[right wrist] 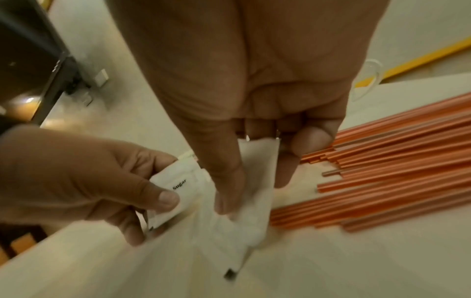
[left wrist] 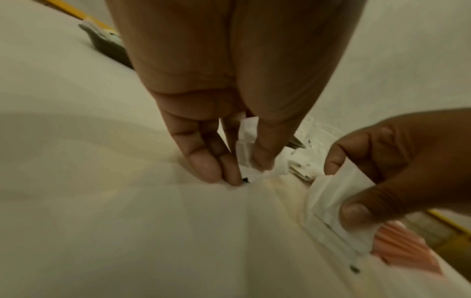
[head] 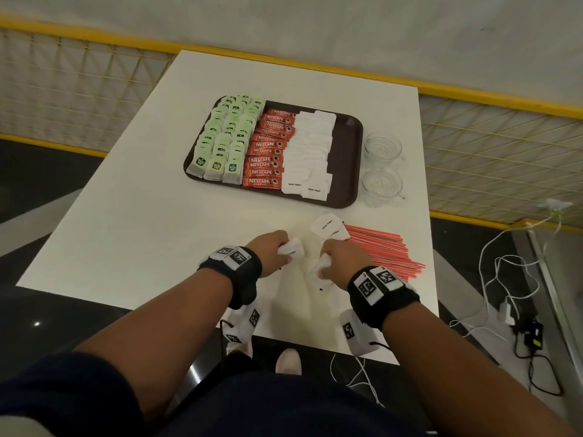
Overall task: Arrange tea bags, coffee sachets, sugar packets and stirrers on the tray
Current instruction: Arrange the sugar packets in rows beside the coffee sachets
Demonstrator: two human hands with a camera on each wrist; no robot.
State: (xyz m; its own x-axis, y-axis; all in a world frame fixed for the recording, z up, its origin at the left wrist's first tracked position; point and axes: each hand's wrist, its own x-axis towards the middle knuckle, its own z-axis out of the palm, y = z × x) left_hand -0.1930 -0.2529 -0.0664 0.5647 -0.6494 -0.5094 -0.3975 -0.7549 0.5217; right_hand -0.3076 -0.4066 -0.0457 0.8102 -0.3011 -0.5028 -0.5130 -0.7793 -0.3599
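A dark brown tray [head: 348, 159] sits mid-table holding rows of green tea bags [head: 225, 137], red Nescafe coffee sachets [head: 268, 149] and white sugar packets [head: 310, 149]. Its right strip is bare. Near the table's front, my left hand [head: 277, 252] pinches white sugar packets [left wrist: 246, 145] between thumb and fingers. Beside it my right hand [head: 334, 260] grips another small stack of sugar packets [right wrist: 252, 191]. Two loose sugar packets [head: 328, 225] lie just beyond the hands. A pile of red stirrers [head: 383, 247] lies to the right of them on the table.
Two clear glass cups [head: 383, 167] stand right of the tray. The white table [head: 132, 216] ends close to my body. A yellow mesh railing [head: 492, 146] runs behind it, and cables [head: 504, 294] lie on the floor at the right.
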